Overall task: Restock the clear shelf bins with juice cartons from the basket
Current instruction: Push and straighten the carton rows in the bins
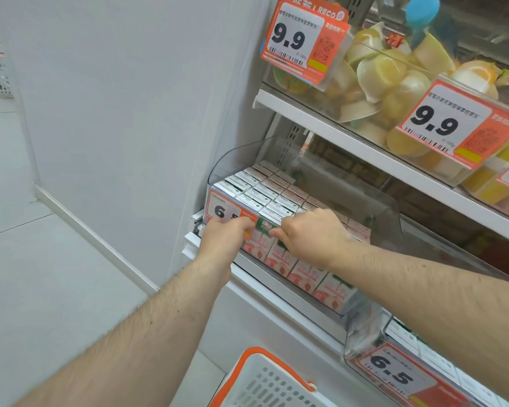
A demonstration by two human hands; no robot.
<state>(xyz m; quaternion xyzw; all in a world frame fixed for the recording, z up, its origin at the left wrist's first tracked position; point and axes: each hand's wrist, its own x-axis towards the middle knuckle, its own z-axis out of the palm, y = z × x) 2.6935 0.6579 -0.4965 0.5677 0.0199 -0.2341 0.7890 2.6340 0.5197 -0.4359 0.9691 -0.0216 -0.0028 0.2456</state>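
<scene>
Pink-and-white juice cartons packed in clear bin, left hand grip pinching price tag, right hand curled on carton

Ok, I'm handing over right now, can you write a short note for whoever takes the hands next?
Left hand: fingers curled over the front edge of the clear shelf bin, at its 6.5 price tag.
Right hand: fingers curled on a front-row juice carton.
Done: bin looks nearly full of pink-and-white cartons.
Left: straighten the front row, then check the white basket below; its contents are out of view.
</scene>
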